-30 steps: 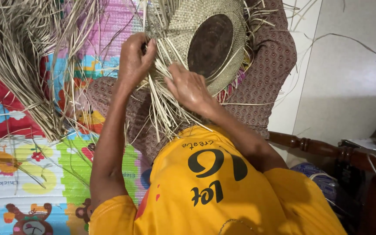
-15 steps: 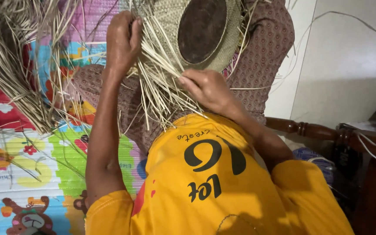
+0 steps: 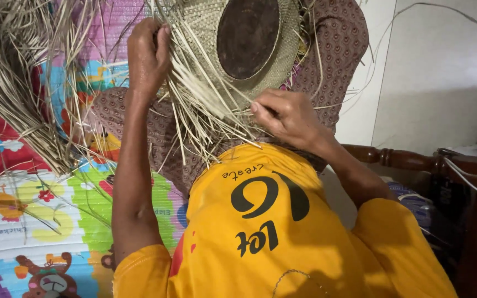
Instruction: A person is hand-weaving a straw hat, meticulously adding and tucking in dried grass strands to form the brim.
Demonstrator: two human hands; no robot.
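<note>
Straw-coloured loose strands (image 3: 12, 83) fan out in a heap well to the outside of the left hand's grip, lying over a foam play mat (image 3: 40, 221) printed with bright cartoon panels. Left hand (image 3: 147, 55): fingers curled shut around a bunch of strips at the edge of the woven hat (image 3: 205, 38), the forearm rising straight up from the yellow shirt (image 3: 260, 232). Just inward of this grip, the unwoven strip ends (image 3: 205, 121) hang from the hat's rim and spread down toward the shirt, crossing one another. The hat itself sits between the 2 grips, resting on the lap over patterned brown cloth (image 3: 338, 44), with a dark round form (image 3: 248, 36) set against its woven crown. Right hand (image 3: 288, 118): below and to the inner side of the hat, thumb and fingertips pressed together on a few thin strips at the rim's lower edge; which single strip is pinched cannot be told. Beyond the right hand's grip, well apart from the hat, a turned wooden rail (image 3: 409, 160) runs along a pale wall (image 3: 443, 72).
</note>
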